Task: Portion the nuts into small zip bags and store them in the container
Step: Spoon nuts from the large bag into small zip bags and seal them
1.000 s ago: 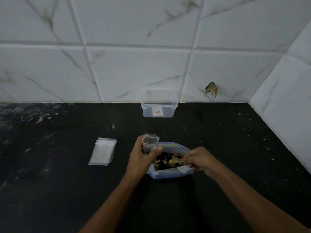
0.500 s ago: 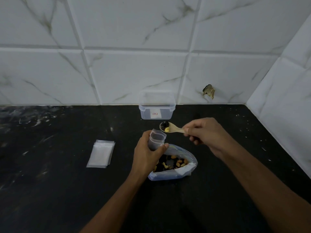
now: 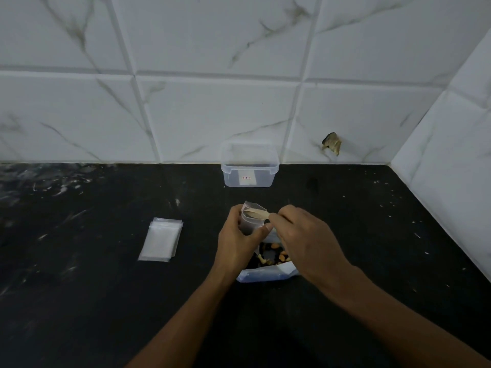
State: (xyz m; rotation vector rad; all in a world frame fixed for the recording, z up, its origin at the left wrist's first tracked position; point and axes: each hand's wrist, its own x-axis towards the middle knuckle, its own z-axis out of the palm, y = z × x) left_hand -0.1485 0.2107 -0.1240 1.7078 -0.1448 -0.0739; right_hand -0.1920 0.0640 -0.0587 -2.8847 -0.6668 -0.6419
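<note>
From the head view, a black counter [image 3: 79, 301] fills the lower half. It is dark and shiny, with pale scuffs and little white specks, most of them at the far left and along the right side. Behind it stands a wall of big white tiles [image 3: 212, 110] with thin grey veins like marble. A second tiled wall meets it at the right, so this is a corner. One tile has a small broken hole [image 3: 331, 143] low down, near the corner.

A clear plastic container [image 3: 249, 168] sits open at the back of the counter, touching the wall. It has a small white label on its front.

A flat stack of small zip bags [image 3: 160, 239] lies on the counter, well to the left of the hands.

The left hand [image 3: 236, 244] curls around one small zip bag [image 3: 252, 219] and holds it upright with its mouth open. The right hand [image 3: 305, 241] pinches a pale spoon [image 3: 257, 214], whose bowl sits inside the bag's mouth. I think the spoon is tipped over, but it is hard to see.

Under both hands lies a big open bag of nuts [image 3: 268, 272], resting on the counter.
</note>
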